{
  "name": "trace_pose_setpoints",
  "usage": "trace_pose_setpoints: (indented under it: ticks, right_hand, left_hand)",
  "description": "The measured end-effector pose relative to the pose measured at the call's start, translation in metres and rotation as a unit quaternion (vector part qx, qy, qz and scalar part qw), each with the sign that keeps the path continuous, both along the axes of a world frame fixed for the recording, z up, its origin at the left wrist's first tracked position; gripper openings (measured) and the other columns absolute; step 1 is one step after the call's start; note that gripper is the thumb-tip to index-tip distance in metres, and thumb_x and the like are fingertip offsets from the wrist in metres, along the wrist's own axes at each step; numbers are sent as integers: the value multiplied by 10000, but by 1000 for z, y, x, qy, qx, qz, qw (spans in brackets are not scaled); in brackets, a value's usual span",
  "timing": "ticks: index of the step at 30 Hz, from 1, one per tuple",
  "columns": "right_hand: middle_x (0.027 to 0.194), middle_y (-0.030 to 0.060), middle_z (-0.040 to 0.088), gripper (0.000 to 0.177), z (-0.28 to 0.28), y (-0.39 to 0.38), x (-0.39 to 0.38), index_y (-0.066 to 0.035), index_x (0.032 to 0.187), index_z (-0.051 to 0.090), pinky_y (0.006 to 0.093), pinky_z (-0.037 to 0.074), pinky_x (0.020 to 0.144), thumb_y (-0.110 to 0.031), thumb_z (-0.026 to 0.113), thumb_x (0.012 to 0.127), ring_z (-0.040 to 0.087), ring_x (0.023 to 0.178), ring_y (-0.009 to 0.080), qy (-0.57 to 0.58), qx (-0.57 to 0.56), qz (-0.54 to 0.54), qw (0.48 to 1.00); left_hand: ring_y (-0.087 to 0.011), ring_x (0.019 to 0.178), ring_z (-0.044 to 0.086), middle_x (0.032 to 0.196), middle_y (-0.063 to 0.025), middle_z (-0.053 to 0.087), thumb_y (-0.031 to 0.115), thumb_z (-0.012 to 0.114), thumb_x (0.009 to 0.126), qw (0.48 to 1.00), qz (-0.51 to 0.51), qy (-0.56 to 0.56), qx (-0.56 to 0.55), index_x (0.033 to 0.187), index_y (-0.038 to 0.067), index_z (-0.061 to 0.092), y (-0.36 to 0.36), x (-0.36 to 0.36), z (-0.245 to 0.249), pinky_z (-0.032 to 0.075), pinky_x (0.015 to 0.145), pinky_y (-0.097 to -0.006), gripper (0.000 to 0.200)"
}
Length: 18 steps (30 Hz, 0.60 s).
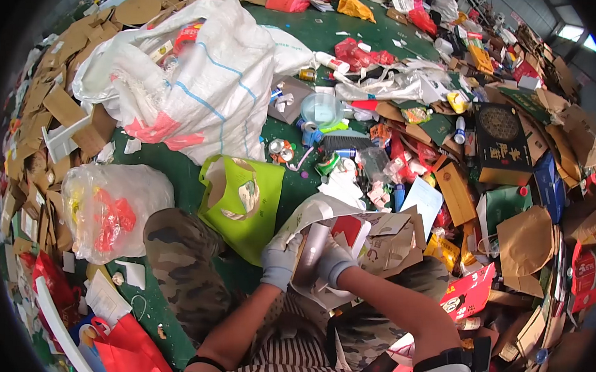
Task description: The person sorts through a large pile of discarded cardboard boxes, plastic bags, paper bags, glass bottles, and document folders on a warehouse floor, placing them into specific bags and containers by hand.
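Observation:
Between my knees a white bag (317, 206) stands with its mouth facing me. My left hand (279, 261), in a light grey glove, is closed on the bag's left edge. My right hand (336, 260), gloved the same way, reaches into the mouth; its fingertips are hidden. Beside it, inside the bag, stands a brownish-grey shiny container (313, 250). Behind that shows a red item with a white edge (347, 231). A crumpled brown paper bag (391, 243) lies against the right side. Just left of the white bag is a lime-green carry bag (259, 214), its top gaping.
A big white woven sack (216, 79) stands ahead on the green floor (189, 187). A clear plastic bag (116, 209) holding red and yellow plastic sits left. Flattened cardboard (68, 42) is heaped along the left. Mixed waste and a black box (502, 140) fill the right.

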State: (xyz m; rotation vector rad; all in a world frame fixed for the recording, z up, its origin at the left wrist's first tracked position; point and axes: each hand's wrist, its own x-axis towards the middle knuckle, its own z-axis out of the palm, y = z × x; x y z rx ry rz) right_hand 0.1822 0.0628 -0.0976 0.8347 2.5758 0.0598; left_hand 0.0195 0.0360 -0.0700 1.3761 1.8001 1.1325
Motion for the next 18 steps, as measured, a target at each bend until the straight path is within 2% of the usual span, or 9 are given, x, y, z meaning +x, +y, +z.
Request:
trace_pose_setpoints:
  ticks: [2,3,4,7,10,11,12,16,18]
  right_hand:
    - [1186,97,564,494,108,0,-29,-94,1160,575,399,259,1051,-402,537,776,441,1186,274,-152,-40,-41,987]
    - [1190,111,560,543,105,-2,-20,-93,1185,556,429,203,1077,-431,553,760,396,1231,282,-59,-9,-92,994]
    - [1166,150,562,548,123,-2,-21,-79,1210,519,420,268,1043,-402,562,768,444,1186,296,36,-35,-171,984]
    - [1092,189,571,564,117,13,-26,-50,1240,423,420,391,917,-309,589,768,526,1056,340,275,-48,-379,882]
    - [968,176,586,480,74,20,-55,-13,1110,472,414,433,827,-324,582,761,568,937,321,345,106,-339,869]
    - [955,169,594,434,67,17,-64,-19,1053,485,412,441,805,-326,578,761,580,918,315,284,99,-336,893]
    - [941,162,602,391,61,10,-71,-25,995,498,411,450,783,-329,574,762,592,898,309,220,89,-332,913]
    - [847,134,619,258,66,-18,-78,-67,931,524,420,455,776,-274,532,779,612,849,298,160,52,-252,953]
    - [904,120,610,217,66,-1,-74,-76,947,539,396,439,813,-234,495,805,606,874,262,153,42,-267,951]
  left_hand:
    - [-286,645,565,710,-143,581,262,593,840,999,9,33,20,800,17,602,-1,-7,4,446,634,-367,248]
    - [-316,677,561,729,-149,571,268,592,836,999,13,43,11,786,6,587,-3,-8,6,438,634,-385,267]
    - [-313,695,562,754,-154,571,267,594,835,999,17,49,15,791,2,586,-4,-7,5,436,641,-385,268]
    - [-303,768,563,852,-169,568,243,592,833,998,30,43,39,812,-17,580,-5,1,3,428,681,-392,261]
    - [-296,760,556,840,-153,569,218,577,841,984,59,7,169,815,-15,583,5,0,-19,425,688,-394,234]
    - [-305,755,581,838,-154,579,188,584,829,994,50,9,93,854,-11,604,8,-6,-18,456,690,-398,202]
    - [-311,780,589,857,-168,598,197,573,836,983,68,-146,-90,851,-13,605,7,-15,25,463,710,-389,214]
    - [-332,776,582,866,-178,601,247,549,844,991,93,47,79,855,-7,609,1,-20,-16,462,711,-408,261]
    - [-335,789,586,880,-167,606,261,552,841,995,26,88,32,865,13,614,8,-12,-5,459,710,-421,256]
